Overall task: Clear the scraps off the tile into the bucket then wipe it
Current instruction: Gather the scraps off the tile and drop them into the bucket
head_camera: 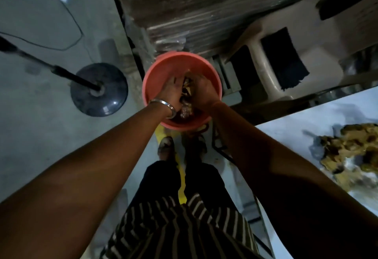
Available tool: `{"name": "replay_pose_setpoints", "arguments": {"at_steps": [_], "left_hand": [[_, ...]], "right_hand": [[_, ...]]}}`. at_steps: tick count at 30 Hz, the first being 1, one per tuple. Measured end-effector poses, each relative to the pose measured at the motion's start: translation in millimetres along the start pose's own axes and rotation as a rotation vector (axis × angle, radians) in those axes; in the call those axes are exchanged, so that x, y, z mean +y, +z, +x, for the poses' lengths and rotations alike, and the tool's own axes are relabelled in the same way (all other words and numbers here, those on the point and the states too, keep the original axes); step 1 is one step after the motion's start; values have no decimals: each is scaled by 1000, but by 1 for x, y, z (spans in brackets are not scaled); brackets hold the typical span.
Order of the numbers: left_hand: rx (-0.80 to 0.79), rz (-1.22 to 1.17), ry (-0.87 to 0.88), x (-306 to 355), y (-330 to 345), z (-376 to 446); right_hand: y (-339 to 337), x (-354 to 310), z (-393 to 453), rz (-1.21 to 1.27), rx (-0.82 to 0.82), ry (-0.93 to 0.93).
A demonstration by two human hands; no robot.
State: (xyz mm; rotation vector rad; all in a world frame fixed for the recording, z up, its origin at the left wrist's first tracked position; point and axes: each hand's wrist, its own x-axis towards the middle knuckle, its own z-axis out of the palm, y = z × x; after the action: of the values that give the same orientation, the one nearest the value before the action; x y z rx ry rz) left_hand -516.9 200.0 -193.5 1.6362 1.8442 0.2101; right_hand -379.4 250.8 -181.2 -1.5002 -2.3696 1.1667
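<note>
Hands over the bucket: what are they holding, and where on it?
Both hands, left and right, cup a clump of scraps between them from either side, over the bucket.

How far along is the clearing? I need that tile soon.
Partly done: both hands, left hand and right hand, hold a load of scraps over the bucket. A pile of scraps remains on the tile; wiping not yet started.
</note>
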Motion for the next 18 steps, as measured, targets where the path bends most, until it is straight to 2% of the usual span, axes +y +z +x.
{"name": "replay_pose_setpoints", "arguments": {"at_steps": [6,9,12,14,18], "left_hand": [[-35,-21,-127,-53,60,47],[-52,-10,-176,-73,82,65],[-118,113,-236,-85,91,73],[-98,180,-219,-89,93,74],[-28,248,-176,-81,82,64]], "right_hand": [[65,67,66,-72,-173,46],[85,89,90,-174,-378,14],[96,103,100,-319,-572,0],[104,108,103,-412,-598,-3],[109,120,103,-385,-551,48]]}}
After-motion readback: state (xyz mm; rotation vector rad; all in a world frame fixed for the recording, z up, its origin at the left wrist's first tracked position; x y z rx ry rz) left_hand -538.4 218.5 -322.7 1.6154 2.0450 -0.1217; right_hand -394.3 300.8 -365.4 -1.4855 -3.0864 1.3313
